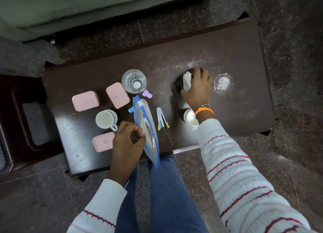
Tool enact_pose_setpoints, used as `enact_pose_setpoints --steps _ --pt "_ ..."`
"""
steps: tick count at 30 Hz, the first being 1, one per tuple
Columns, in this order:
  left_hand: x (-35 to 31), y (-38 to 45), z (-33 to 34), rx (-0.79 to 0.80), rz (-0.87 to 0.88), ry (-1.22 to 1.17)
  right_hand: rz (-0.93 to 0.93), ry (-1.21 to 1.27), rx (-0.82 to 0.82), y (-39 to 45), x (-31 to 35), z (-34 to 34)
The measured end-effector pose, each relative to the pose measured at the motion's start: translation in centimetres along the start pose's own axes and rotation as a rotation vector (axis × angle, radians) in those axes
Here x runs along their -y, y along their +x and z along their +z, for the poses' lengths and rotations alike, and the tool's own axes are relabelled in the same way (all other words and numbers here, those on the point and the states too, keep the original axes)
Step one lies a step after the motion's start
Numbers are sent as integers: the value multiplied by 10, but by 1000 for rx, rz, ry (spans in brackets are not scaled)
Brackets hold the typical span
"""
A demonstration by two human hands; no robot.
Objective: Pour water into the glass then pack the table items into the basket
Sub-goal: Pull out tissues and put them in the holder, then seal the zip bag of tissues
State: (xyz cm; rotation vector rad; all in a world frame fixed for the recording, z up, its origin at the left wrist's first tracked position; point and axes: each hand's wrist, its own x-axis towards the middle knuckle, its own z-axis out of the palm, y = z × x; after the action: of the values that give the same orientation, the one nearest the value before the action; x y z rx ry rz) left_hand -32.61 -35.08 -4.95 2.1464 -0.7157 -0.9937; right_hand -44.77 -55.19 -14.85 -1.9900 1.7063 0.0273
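Note:
On the dark wooden table (pixel 236 49) my right hand (pixel 196 87) grips a black round container (pixel 181 80) with white paper inside. My left hand (pixel 128 142) pinches the edge of a clear zip bag with a blue seal (pixel 148 128), held upright near the table's front edge. A glass with water (pixel 134 80) stands at the centre back. An empty clear glass (pixel 223 83) sits right of my right hand. Three pink lidded boxes (pixel 85 101) (pixel 118 95) (pixel 103 142) and a white mug (pixel 106 119) lie at the left. No basket is in view.
A stapler (pixel 160 117) lies beside the bag, with a purple clip (pixel 146 94) and a blue clip (pixel 131 109) near the glass. A white round lid or cup (pixel 190 118) sits under my right wrist. A dark stool (pixel 26 119) stands left; a bed edge (pixel 87 5) behind.

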Motion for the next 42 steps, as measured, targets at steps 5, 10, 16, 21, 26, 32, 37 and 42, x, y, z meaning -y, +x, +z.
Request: enact_pose_setpoints --steps 5,10,16,21,26,32,37,42 --pt "12 -3 -16 -114 -104 -18 -182 -3 75 9 56 26" --pt "21 -6 -26 -144 -207 -50 -203 -88 110 17 77 45" --pt "23 -6 -29 -164 -259 -123 -207 -141 167 17 84 48" --pt "22 -4 -34 -185 -286 -257 -234 54 28 -27 72 30" --pt "22 3 -39 -199 -339 -439 -315 410 453 -130 33 22" --pt "16 7 -46 -138 -427 -783 -267 539 575 -190 40 33" --pt "29 6 -65 -172 -370 -837 15 851 376 -182 69 16" --pt "64 9 -87 143 -494 -527 1 1027 522 -176 69 -4"
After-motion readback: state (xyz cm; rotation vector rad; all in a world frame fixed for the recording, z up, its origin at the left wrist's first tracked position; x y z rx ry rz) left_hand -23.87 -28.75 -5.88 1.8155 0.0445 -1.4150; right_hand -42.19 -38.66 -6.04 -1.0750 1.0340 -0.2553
